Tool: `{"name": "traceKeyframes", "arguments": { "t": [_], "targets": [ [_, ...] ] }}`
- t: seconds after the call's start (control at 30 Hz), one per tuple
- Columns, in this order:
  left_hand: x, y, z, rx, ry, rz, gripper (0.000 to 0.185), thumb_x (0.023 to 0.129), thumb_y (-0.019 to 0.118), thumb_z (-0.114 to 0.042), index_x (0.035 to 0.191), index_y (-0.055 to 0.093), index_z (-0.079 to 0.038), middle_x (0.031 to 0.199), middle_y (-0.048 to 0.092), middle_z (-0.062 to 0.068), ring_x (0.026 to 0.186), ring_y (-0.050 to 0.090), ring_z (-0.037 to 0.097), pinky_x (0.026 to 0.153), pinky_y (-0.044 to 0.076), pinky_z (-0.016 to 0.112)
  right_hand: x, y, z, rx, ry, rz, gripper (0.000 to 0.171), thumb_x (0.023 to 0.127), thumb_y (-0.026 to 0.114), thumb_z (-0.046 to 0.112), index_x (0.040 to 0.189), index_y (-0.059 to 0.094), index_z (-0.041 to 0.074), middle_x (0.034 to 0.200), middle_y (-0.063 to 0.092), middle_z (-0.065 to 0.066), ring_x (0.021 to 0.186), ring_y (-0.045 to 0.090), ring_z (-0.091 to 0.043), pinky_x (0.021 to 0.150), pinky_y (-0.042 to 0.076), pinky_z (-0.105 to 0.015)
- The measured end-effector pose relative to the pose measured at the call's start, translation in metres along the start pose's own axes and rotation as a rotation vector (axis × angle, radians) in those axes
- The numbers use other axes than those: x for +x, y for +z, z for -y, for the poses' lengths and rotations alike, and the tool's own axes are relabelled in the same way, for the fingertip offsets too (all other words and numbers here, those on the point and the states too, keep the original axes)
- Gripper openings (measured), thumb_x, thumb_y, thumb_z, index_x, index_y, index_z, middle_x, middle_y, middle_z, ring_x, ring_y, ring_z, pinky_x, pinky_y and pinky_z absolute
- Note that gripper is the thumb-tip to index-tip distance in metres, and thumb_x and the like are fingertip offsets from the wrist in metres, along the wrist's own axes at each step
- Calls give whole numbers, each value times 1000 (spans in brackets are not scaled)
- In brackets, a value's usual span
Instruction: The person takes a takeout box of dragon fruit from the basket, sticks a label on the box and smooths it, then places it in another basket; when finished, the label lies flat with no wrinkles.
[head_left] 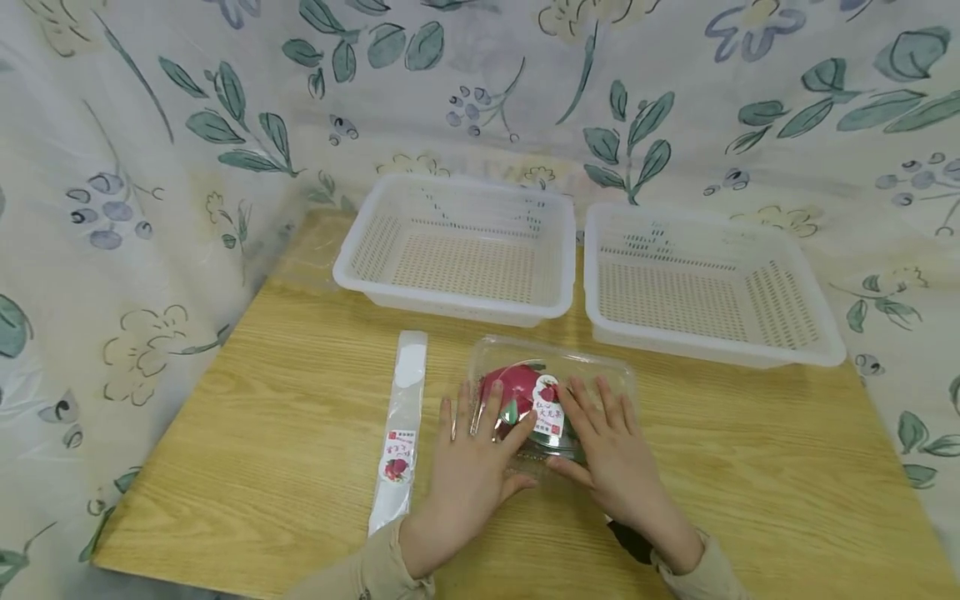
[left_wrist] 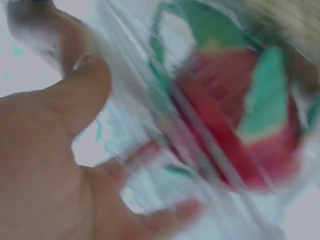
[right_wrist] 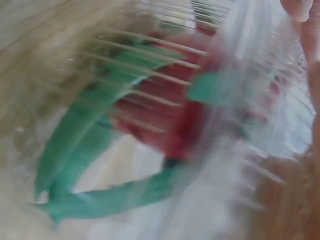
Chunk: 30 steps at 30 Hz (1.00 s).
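Note:
A clear plastic clamshell box point(head_left: 592, 360) lies on the table with a red dragon fruit point(head_left: 510, 385) inside, its green scales showing through the plastic. A white printed sticker point(head_left: 550, 412) is on the lid. My left hand point(head_left: 467, 467) lies over the box's left part, fingers straight and spread. Over the right part my right hand point(head_left: 618, 458) rests with extended fingers, beside the sticker. Through the blurred wall in the left wrist view the fruit point(left_wrist: 225, 105) shows red and green. The right wrist view has the fruit point(right_wrist: 160, 105) behind ribbed plastic.
Left of the box lies a pale strip point(head_left: 408, 367) bearing another dragon fruit sticker point(head_left: 396, 468). Two white perforated baskets, one left point(head_left: 465, 310) and one right point(head_left: 712, 350), stand at the back. Clear plastic point(head_left: 311, 250) sits at the back left corner. A floral curtain point(head_left: 517, 100) encloses the table point(head_left: 262, 467).

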<state>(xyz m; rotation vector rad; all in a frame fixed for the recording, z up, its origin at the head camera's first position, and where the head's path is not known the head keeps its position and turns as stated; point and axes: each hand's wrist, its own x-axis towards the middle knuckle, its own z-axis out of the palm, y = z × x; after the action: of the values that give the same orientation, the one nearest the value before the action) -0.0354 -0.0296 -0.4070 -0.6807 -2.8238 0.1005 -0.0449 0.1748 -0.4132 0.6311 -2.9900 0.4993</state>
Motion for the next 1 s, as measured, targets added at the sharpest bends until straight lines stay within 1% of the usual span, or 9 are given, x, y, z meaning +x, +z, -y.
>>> {"name": "traceKeyframes", "arguments": {
  "t": [0.1,0.23,0.33,0.43,0.53,0.6,0.77,0.87,1.0],
  "targets": [
    [0,5,11,-124,14,31,71,76,54,-73,139,48,-42,148,47,12,133,42,49,105,41,61,-1,-1,-2,31,81,2,77,92,41,63,152,33,15,160,19,-19,148,8,-46,115,9,-70],
    [-2,10,26,-448,7,131,76,84,58,-60,151,34,-31,160,23,15,140,30,47,103,38,67,-2,1,-8,113,184,-42,67,92,57,49,149,38,20,161,12,-23,148,1,-47,111,11,-75],
    [-5,12,33,-713,-62,165,85,88,63,-48,155,22,-17,162,6,19,142,28,45,107,30,70,-5,3,-13,184,229,-68,65,92,62,41,149,39,20,160,8,-26,146,1,-53,105,15,-80],
    [-6,15,35,-870,-132,165,91,89,65,-43,156,13,-8,162,2,20,144,23,44,111,22,70,-8,4,-16,282,254,-77,65,92,62,37,150,37,19,161,5,-25,143,2,-58,100,14,-83],
    [-4,19,36,-958,-196,146,92,89,65,-42,156,12,-6,163,6,17,147,9,46,113,15,70,-9,5,-19,343,257,-92,67,93,62,33,151,34,16,162,4,-22,143,6,-58,100,14,-83],
    [-1,22,37,-1023,-228,135,93,90,65,-41,156,9,-7,163,8,16,148,6,46,114,14,68,-9,5,-21,376,247,-110,69,93,62,29,152,30,12,163,5,-20,143,9,-56,100,16,-83],
    [2,32,37,-1203,-298,101,93,92,65,-35,157,3,-12,163,11,13,148,15,38,117,19,60,-14,11,-28,506,244,-165,78,93,61,18,156,17,12,164,2,-17,144,12,-54,98,21,-82],
    [1,39,32,-1232,-327,22,88,92,63,-36,157,7,-17,162,18,11,147,21,37,115,23,62,-17,15,-30,589,250,-200,79,92,60,13,157,15,17,164,0,-17,145,9,-53,97,22,-82],
    [1,46,27,-1223,-344,-68,85,91,61,-39,157,13,-19,160,25,11,145,27,38,112,27,65,-18,18,-31,677,239,-251,77,91,60,7,156,18,15,164,-1,-16,146,4,-52,98,16,-83]
  ]
}}
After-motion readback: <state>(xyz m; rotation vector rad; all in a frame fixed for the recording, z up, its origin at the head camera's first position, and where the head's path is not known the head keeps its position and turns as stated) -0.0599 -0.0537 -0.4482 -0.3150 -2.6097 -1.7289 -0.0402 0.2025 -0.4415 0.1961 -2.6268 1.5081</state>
